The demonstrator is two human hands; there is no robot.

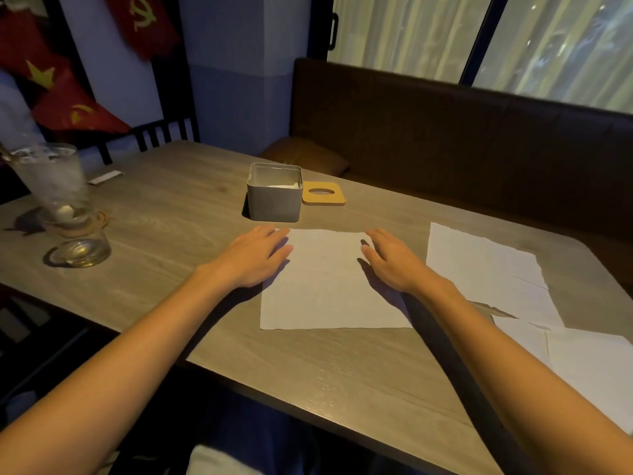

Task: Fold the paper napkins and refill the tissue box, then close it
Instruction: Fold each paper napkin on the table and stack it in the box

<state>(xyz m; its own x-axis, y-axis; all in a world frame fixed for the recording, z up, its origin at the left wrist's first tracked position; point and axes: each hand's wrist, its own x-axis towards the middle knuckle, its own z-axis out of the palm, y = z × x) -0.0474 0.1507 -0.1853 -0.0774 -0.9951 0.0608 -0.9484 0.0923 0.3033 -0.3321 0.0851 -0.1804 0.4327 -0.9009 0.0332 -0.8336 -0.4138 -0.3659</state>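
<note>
**One napkin laid flat under two open hands**

A tall glass [51,180], blurred, and a low glass dish [80,250] are seen toward the left edge of the surface [171,214], well apart from the work. A grey tissue box [274,200] stands open near the far edge, and white paper is seen low inside it. Its yellow lid [323,193], pierced by an oval hole, is laid flat just beside it on the right. Toward the right edge, loose napkins [486,269] are spread, overlapping one another and reaching the near right corner. A brown bench [445,132] is set behind the far edge.

A narrow band of bare wood is left between the box and the sheet being worked, and a broad strip is left open along the near edge.

An unfolded napkin [329,289] is laid flat at the middle of the surface, just short of the box. The left hand [255,258] is rested on its far left corner and the right hand [390,262] near its far right corner. The fingers [281,240] of both are held straight and slightly apart, flat on the paper; nothing is gripped.
</note>
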